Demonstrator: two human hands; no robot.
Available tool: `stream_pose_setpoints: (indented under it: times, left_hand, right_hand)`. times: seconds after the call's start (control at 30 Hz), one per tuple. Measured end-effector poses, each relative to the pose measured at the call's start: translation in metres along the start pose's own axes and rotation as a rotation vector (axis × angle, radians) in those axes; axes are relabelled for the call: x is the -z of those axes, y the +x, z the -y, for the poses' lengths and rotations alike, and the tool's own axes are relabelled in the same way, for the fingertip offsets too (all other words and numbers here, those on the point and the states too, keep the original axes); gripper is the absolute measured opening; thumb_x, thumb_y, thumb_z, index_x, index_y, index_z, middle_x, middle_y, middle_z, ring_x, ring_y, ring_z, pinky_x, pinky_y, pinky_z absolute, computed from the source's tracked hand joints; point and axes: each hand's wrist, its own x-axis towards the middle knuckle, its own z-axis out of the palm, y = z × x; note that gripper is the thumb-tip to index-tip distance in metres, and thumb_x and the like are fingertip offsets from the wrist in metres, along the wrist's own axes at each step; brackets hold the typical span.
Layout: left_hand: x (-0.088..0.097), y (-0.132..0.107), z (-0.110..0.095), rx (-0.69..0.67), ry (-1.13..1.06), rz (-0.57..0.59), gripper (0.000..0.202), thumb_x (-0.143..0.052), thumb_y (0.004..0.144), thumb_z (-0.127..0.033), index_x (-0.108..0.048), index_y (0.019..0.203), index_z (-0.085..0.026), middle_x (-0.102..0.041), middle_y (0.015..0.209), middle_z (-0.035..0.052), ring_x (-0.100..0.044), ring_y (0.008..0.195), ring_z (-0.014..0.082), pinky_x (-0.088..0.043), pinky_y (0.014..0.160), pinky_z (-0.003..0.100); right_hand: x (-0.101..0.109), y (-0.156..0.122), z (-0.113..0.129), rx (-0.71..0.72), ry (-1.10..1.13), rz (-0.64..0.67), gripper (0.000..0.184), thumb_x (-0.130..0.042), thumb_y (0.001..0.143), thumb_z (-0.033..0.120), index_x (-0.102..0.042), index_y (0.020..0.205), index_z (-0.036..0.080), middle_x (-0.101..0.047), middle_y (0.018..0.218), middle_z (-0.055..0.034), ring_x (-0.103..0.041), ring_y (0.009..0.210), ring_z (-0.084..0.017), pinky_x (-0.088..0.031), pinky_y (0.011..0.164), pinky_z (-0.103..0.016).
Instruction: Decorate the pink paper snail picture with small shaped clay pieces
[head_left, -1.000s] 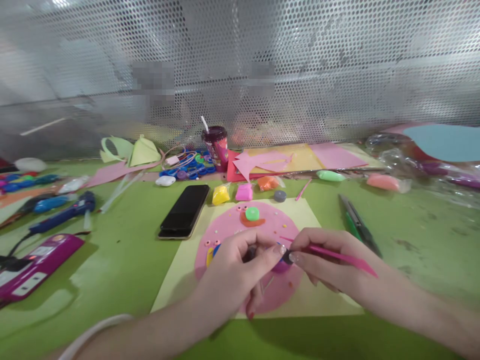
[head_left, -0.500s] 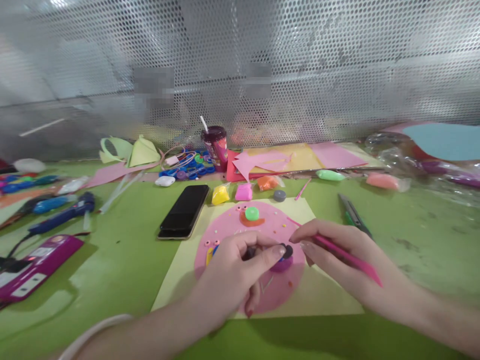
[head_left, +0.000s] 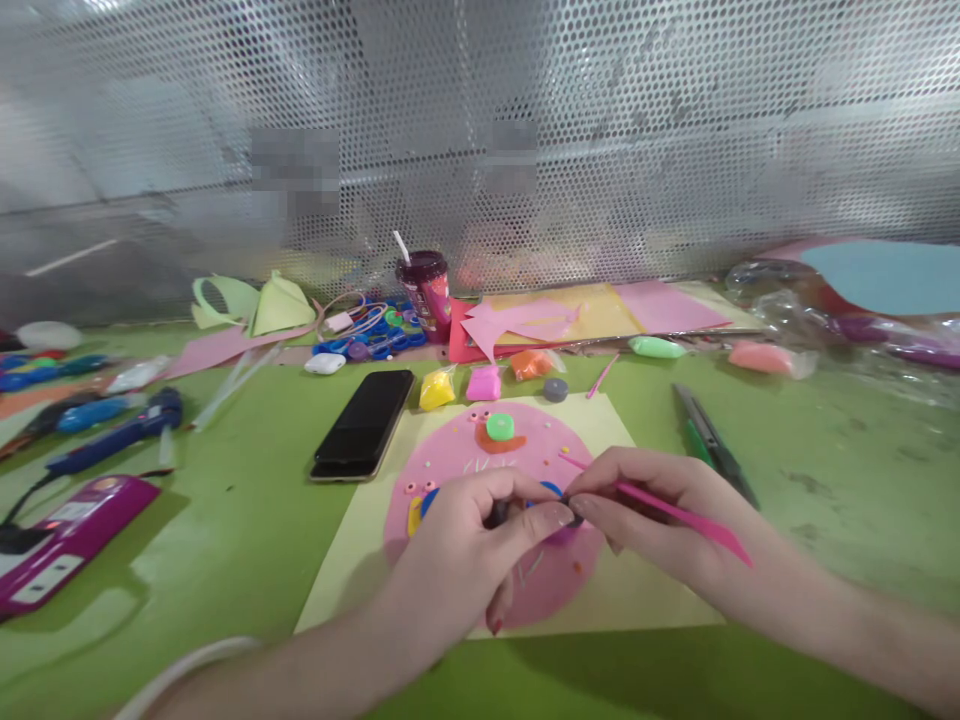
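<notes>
Above a pink paper circle (head_left: 491, 600), my left hand (head_left: 480, 540) pinches a piece of black clay (head_left: 576, 508) between thumb and fingers. My right hand (head_left: 652, 510) is closed, its thumb and fingertip meeting the black clay beside my left fingertips. A pink clay modelling tool (head_left: 694, 522) lies through the right hand's grip, slanting across the palm. On the circle sit a green and orange clay snail (head_left: 500, 428) and a yellow clay piece (head_left: 414, 516). A purple clay shape (head_left: 561, 536) is mostly hidden under the hands. The circle rests on a pale yellow sheet (head_left: 345, 570).
A phone (head_left: 364, 425) lies left of the sheet, a utility knife (head_left: 716, 445) to its right. Behind are yellow (head_left: 436, 388), pink (head_left: 484, 382) and orange clay (head_left: 531, 364), and a lidded cup (head_left: 425, 295). A glue gun (head_left: 116, 432) and purple power strip (head_left: 79, 540) are far left.
My right hand has moved left, its fingertips now touching the black clay at my left fingertips. The left hand stays nearly in place. The view has shifted slightly.
</notes>
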Motion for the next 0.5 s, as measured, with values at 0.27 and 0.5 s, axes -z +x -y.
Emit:
stream_pose_setpoints:
  times: [0.27, 0.5]
  left_hand:
    - [-0.001, -0.003, -0.003, 0.018, 0.019, 0.042, 0.025, -0.063, 0.083, -0.043, -0.063, 0.085, -0.017, -0.046, 0.041, -0.007, -0.038, 0.031, 0.006, -0.026, 0.033, 0.014]
    - [0.0, 0.001, -0.002, 0.014, -0.041, 0.024, 0.024, -0.065, 0.082, -0.04, -0.062, 0.083, -0.017, -0.044, 0.039, -0.0086, -0.036, 0.029, 0.0048, -0.023, 0.031, 0.012]
  right_hand:
    - [-0.001, -0.004, 0.002, 0.014, -0.019, -0.015, 0.022, -0.053, 0.093, 0.04, -0.063, 0.083, 0.023, -0.06, 0.071, 0.0025, -0.055, 0.066, -0.013, -0.045, 0.061, -0.023]
    - [0.002, -0.011, -0.008, 0.37, -0.262, -0.24, 0.03, -0.031, 0.105, 0.033, -0.061, 0.101, 0.027, -0.054, 0.077, 0.0019, -0.047, 0.059, -0.01, -0.04, 0.052, -0.021]
